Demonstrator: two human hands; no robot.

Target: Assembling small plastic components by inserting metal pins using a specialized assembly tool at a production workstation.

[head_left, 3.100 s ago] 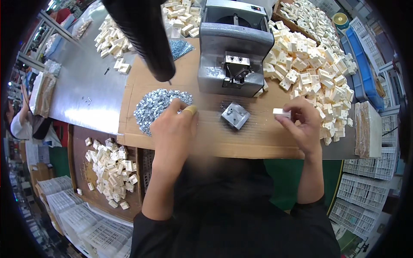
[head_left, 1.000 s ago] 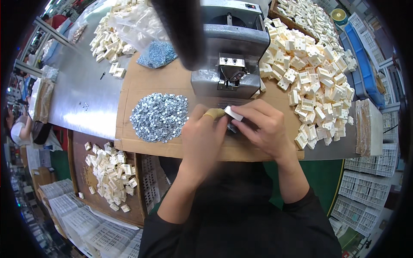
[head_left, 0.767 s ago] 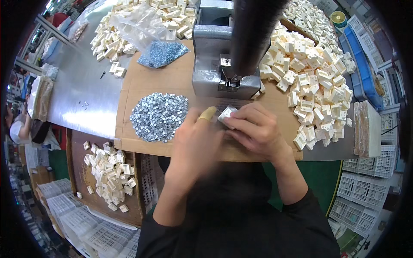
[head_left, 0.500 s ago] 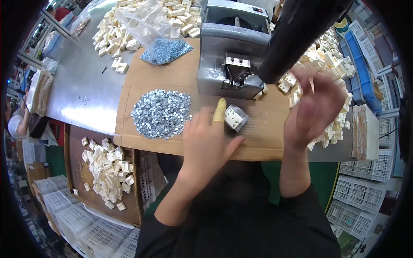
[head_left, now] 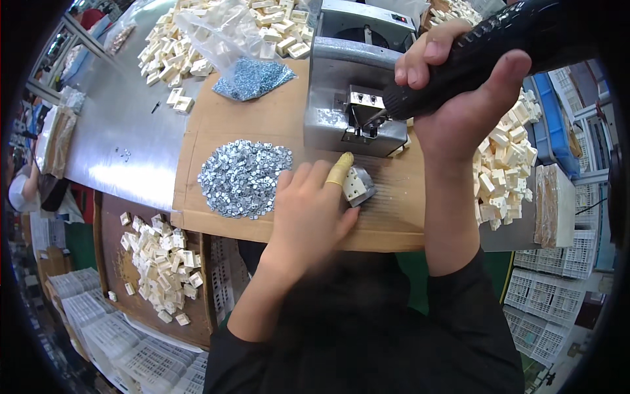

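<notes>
My right hand (head_left: 459,98) is wrapped round a black electric screwdriver (head_left: 453,75), its bit slanting down to the outlet (head_left: 365,111) of a grey metal screw feeder (head_left: 327,125). My left hand (head_left: 308,210) is over the cardboard with fingers stretched and thumb apart. A yellow finger cot (head_left: 340,171) covers its index finger, which touches or nearly touches a cream plastic block (head_left: 354,187). That block sits in a small grey metal holder (head_left: 369,190). Left of the hand spreads a pile of small square metal nuts or plates (head_left: 243,177).
A clear bag of bluish screws (head_left: 252,79) lies beyond the metal pile. Cream blocks are heaped at the back left (head_left: 164,52) and on the right (head_left: 508,157). More fill a brown tray (head_left: 118,262) at lower left. A blue crate (head_left: 551,125) stands at far right.
My right hand has risen from its open position on the right and gripped the screwdriver, whose bit is now at the feeder. My left hand has shifted slightly beside the block.
</notes>
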